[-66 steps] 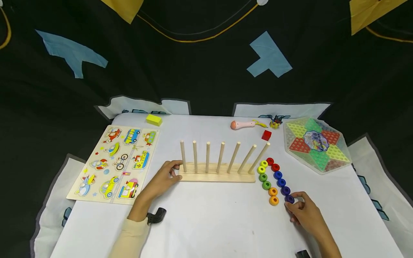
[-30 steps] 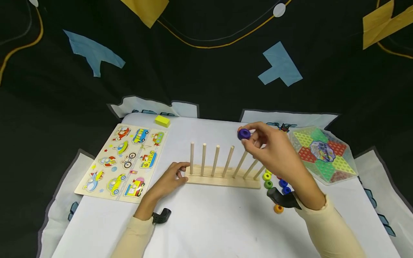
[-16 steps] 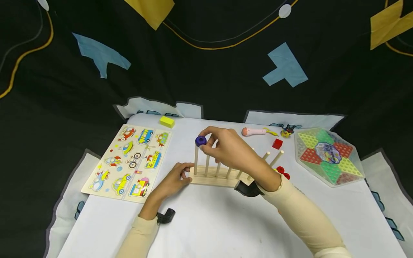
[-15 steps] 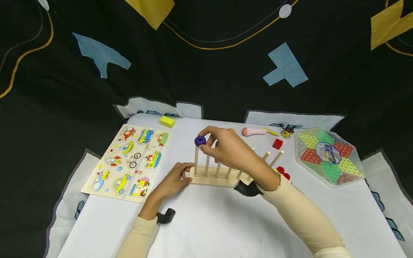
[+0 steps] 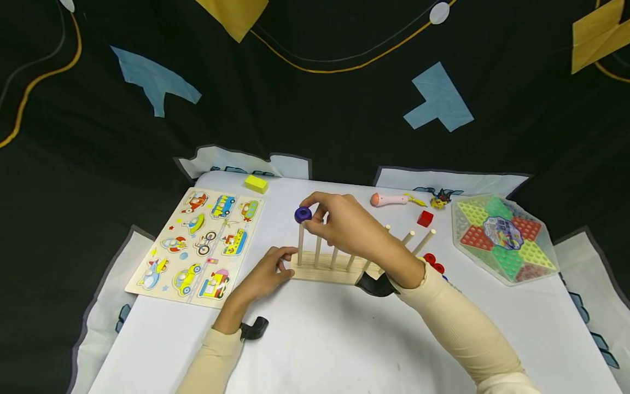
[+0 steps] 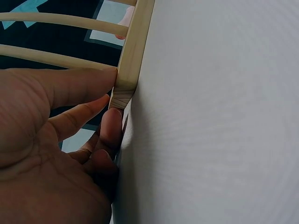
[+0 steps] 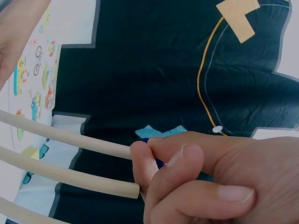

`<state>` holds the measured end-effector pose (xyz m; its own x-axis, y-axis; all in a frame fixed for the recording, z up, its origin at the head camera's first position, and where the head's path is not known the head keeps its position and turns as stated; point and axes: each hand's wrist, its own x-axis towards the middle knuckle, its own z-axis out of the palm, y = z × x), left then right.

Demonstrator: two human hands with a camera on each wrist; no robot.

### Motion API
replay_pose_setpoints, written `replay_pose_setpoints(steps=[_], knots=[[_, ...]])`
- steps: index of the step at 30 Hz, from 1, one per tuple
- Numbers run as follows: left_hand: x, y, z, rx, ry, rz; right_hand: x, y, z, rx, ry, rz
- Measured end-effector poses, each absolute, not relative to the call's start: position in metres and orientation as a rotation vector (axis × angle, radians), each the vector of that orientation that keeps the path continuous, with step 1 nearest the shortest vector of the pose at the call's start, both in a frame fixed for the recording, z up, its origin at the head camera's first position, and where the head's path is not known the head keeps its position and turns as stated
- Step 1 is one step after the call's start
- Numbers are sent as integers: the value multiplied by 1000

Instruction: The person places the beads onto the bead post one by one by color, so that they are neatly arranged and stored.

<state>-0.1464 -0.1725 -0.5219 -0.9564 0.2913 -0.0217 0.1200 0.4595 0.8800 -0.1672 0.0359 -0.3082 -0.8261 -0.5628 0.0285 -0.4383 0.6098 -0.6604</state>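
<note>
My right hand [image 5: 346, 225] pinches a dark purple ring bead [image 5: 302, 214] between thumb and fingers. The bead sits at the top of the leftmost peg [image 5: 301, 246] of a wooden peg stand [image 5: 322, 273]; in the right wrist view the fingers [image 7: 187, 161] mostly hide it at the peg's tip. With thumb and fingertips, my left hand [image 5: 266, 274] holds the left end of the stand's base. Close up in the left wrist view, the thumb and fingers meet the base's end [image 6: 125, 95]. My right forearm hides part of the stand's right side.
Two red ring beads [image 5: 433, 262] show beyond my right sleeve, which covers other beads. A picture puzzle board [image 5: 194, 246] lies left, a yellow block [image 5: 256, 184] behind it. At the back right are a pink-handled toy [image 5: 389, 200], a red cube [image 5: 425, 219] and a hexagonal game board [image 5: 504, 238].
My right hand has picked up the purple bead from the row at right and carried it left to the leftmost peg's top. My left hand keeps holding the stand's end.
</note>
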Motion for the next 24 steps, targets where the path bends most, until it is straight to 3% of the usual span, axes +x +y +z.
replay_pose_setpoints(steps=[15,24], knots=[[-147,-172,-520,349,2530,1487,-161,50,-294,-825,2683,-1035],[-149,-171,-522,375,2533,1491,-145,142,-278,-639,2880,-1171]])
